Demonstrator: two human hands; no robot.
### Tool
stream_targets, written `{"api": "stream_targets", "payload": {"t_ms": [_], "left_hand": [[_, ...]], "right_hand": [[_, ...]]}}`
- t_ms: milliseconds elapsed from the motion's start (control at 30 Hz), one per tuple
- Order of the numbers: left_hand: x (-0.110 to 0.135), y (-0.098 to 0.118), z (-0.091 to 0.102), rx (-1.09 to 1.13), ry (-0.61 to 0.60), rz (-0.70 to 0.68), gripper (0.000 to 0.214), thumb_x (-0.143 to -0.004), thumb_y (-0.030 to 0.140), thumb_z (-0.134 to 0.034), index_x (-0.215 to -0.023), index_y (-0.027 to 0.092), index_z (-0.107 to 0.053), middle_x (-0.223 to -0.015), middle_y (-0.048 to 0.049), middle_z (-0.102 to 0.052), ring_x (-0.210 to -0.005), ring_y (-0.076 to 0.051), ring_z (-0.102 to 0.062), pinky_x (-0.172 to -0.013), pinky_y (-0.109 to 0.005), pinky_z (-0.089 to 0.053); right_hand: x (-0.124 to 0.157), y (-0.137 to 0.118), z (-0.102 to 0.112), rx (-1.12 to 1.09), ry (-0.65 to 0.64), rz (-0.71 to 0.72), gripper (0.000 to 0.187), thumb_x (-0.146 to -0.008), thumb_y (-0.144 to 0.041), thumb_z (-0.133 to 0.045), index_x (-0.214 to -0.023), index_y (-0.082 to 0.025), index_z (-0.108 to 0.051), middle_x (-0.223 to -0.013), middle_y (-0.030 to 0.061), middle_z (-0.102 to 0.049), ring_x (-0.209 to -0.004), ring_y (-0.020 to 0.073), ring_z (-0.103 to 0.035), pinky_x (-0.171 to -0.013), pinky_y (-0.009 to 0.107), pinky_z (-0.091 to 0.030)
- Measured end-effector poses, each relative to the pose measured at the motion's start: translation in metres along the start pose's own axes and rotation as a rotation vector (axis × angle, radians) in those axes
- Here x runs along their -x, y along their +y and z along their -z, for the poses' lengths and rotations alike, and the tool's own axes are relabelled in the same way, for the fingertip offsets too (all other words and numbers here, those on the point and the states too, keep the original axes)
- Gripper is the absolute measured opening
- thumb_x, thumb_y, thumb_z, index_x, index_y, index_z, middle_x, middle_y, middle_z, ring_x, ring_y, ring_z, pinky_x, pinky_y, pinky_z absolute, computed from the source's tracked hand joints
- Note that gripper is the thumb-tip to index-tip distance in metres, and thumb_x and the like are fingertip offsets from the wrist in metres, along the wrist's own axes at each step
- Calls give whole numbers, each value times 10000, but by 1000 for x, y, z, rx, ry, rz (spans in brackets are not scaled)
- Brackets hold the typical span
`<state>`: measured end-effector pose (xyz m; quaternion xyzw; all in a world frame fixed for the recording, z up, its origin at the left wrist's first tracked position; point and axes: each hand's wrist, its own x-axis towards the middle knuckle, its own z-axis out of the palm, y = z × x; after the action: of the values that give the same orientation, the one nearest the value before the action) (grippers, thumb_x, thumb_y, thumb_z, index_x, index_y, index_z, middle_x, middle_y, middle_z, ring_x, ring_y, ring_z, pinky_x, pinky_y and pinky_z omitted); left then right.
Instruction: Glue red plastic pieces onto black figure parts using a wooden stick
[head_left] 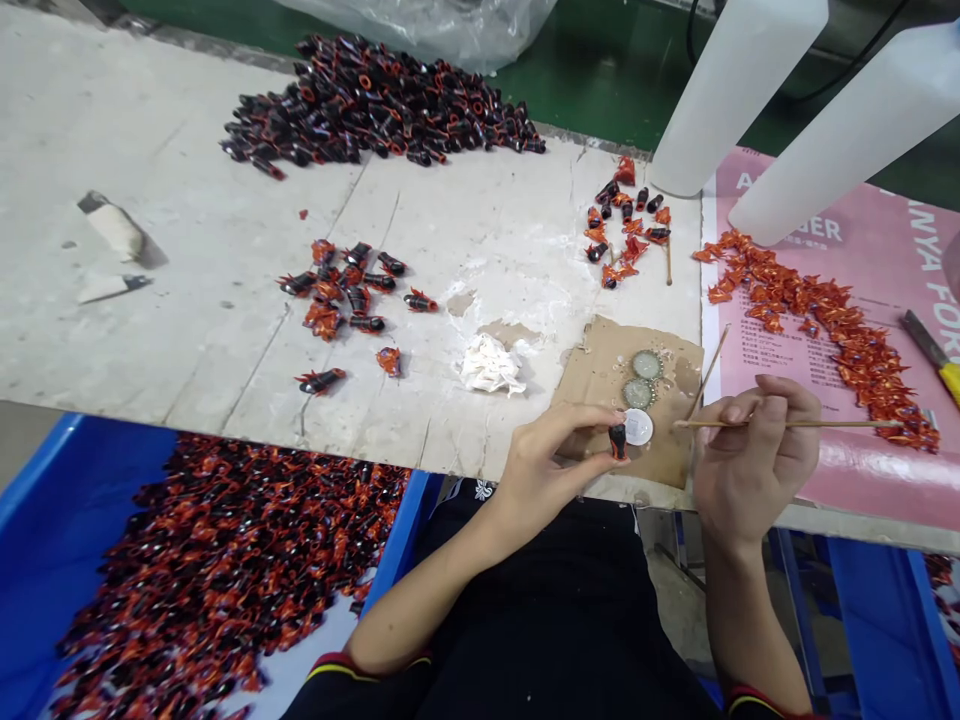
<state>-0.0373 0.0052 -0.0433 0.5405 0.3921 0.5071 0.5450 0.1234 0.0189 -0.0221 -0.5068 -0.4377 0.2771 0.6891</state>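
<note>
Between thumb and fingers, my left hand (551, 455) pinches a small black plastic part (617, 441) with an orange edge, above the front of a brown cardboard piece (589, 365). My right hand (754, 455) grips a thin wooden stick (847, 424), its tip pointing left toward the black part. On the cardboard lie a round white cap (639, 427) and two bottle caps (642, 380) holding something pale. A second wooden stick (712, 365) rests across the cardboard's right edge. A crumpled white tissue (491, 364) lies left of the cardboard.
A large heap of black parts (375, 105) sits at the back. Assembled black-and-orange pieces (352, 285) lie left. Orange parts (832, 325) cover a pink sheet (900, 470), beside white bottles (735, 90) and a yellow-handled knife (934, 350). A blue bin (45, 500) stands below the table edge.
</note>
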Motion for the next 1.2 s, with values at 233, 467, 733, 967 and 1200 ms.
{"api": "stream_targets", "payload": {"t_ms": [233,467,733,967,1200], "left_hand": [[-1,4,1,8,-16,35,224,-785,124,-744,-997,180,-697,-1055,-83,-736,-970,-200,-717,-815,-260,-617],[-1,1,2,1,-8,11,239,-791,111,-735,-1013,191,-695,-1067,-69,-738,-993,-186,-711,-843,-239,-600],[0,-1,4,-73,4,-41,257,-792,77,-722,-1018,197,-705,-1039,-51,-746,-972,-165,-711,-855,-223,-583],[0,2,2,43,17,59,216,-760,110,-758,-960,175,-709,-1050,-69,-751,-953,-190,-729,-846,-261,-615],[-1,3,1,64,22,61,217,-754,118,-763,-957,176,-709,-1037,-59,-760,-956,-193,-734,-852,-264,-624]], "right_hand": [[16,0,-7,-53,-234,-32,73,-951,-269,-554,-990,-256,-615,-666,-44,-542,-505,90,-504,-481,221,-433],[15,6,-8,21,-267,1,89,-953,-227,-546,-994,-251,-622,-690,-39,-552,-540,92,-583,-464,208,-478],[13,6,0,273,-460,488,283,-876,-89,-622,-1116,-235,-654,-826,-4,-676,-642,110,-639,-558,238,-529],[24,6,-4,-59,-231,59,126,-960,-218,-536,-1017,-261,-640,-687,-46,-581,-523,87,-581,-458,208,-491],[30,7,-5,-135,-216,-150,57,-931,-293,-595,-936,-262,-642,-683,-55,-574,-499,81,-563,-425,194,-457]]}}
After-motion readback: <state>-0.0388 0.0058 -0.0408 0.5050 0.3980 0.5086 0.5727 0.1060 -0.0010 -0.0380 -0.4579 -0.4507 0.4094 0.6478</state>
